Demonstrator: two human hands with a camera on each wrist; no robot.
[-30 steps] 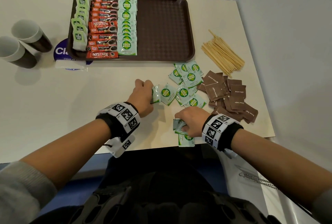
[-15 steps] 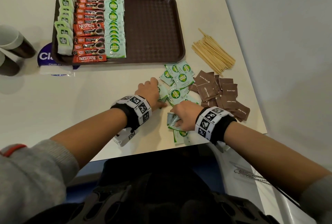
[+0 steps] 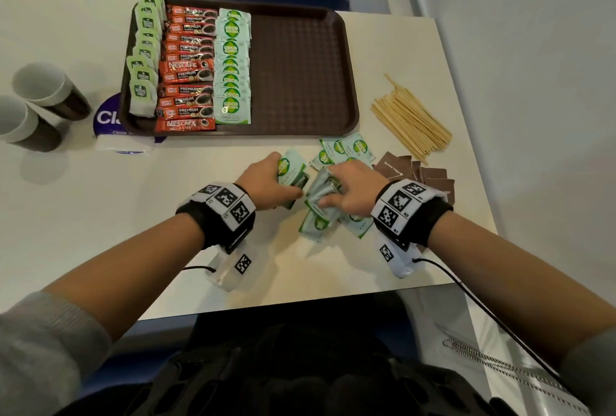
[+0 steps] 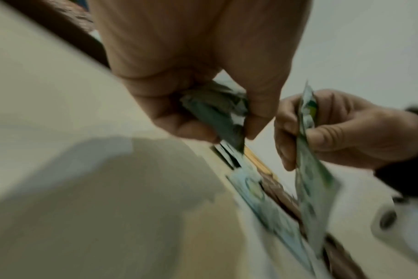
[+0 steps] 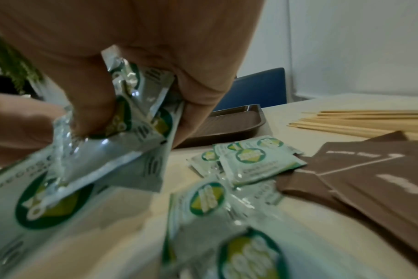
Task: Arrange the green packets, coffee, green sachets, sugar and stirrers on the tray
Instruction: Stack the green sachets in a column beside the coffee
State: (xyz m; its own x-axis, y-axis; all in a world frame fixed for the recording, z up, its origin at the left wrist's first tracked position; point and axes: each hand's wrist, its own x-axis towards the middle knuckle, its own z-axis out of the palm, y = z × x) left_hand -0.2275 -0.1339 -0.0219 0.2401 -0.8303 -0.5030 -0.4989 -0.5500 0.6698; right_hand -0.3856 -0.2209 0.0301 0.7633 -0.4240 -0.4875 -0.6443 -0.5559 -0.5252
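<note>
My left hand (image 3: 266,183) pinches a few glossy pale-green sachets (image 3: 291,172); my right hand (image 3: 346,190) clutches a crumpled bunch. Slick foil could slip, scattering before the brown plastic tray (image 3: 300,58).

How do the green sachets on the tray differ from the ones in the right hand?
The green sachets on the tray lie flat in one neat overlapping column; the bunch in the right hand is crumpled and fanned at angles. The tray ones rest untouched; the bunch is gripped above the table. Both share the same green round logo.
</note>
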